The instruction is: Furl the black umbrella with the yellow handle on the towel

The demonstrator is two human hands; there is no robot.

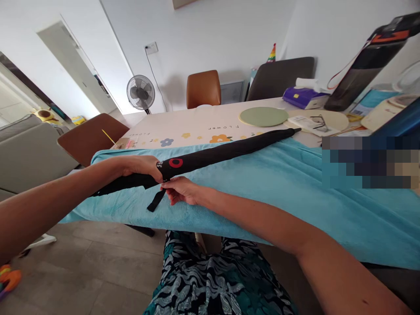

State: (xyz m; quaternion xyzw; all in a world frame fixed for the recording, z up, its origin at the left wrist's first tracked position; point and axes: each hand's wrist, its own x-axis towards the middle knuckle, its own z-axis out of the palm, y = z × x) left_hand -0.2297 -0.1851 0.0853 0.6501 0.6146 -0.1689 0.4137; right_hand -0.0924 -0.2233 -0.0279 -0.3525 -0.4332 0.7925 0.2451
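A long black umbrella [210, 158], furled, with a red ring printed on it, lies slantwise over a light-blue cloth [249, 192] on the table. Its tip points to the far right, and its other end passes under my left forearm. My left hand [142, 167] is wrapped around the furled fabric near the red ring. Just below it, my right hand [180, 190] pinches the black strap [156, 200] of the umbrella, whose loose end hangs down over the cloth. Part of the strap is hidden behind my fingers.
Beyond the cloth, the table [183, 122] bears a green round mat [263, 117], glasses [318, 122], a purple pack [303, 97] and a tall dark bottle [367, 65] at right. Chairs [203, 89] and a fan [140, 92] stand behind. Another brown chair [93, 138] is at left.
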